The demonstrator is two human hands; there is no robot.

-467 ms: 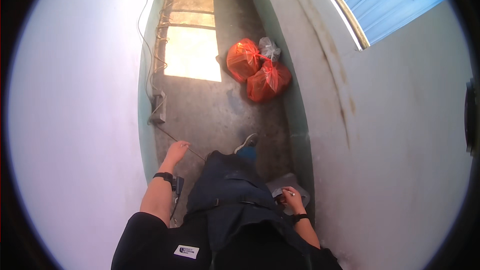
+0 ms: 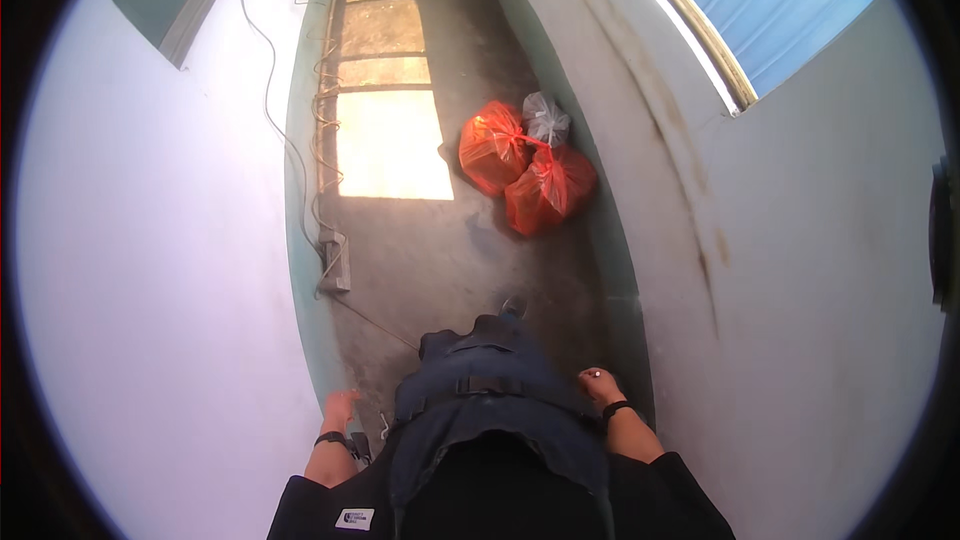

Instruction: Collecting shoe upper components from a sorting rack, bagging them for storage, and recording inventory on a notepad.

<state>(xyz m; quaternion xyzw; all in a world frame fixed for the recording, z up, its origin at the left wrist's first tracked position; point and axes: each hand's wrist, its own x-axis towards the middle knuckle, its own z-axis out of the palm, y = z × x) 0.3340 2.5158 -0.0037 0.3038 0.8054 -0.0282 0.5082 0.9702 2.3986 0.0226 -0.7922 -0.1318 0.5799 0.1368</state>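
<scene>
My right hand (image 2: 600, 386) hangs beside my right hip with its fingers curled. A small pale spot shows at the fingers; whether it is a ring or something held cannot be made out. Low at my left side, near the green wall base, is my left hand (image 2: 341, 409), its fingers smeared by motion. Nothing can be seen in it. A dark apron (image 2: 490, 365) covers my front and hides most of my legs; the tip of one shoe (image 2: 514, 307) shows beyond it.
Two tied orange plastic bags (image 2: 548, 192) and a smaller whitish bag (image 2: 546, 120) lie against the right wall ahead. Along the left wall runs a coiled cord (image 2: 328, 120) to a grey box-like piece (image 2: 337, 262); a cord stretches across the floor toward me. White walls close in the passage.
The bags and the grey piece sit lower in view. My left hand has dropped back toward my side. The grey plastic beside my right hand no longer shows.
</scene>
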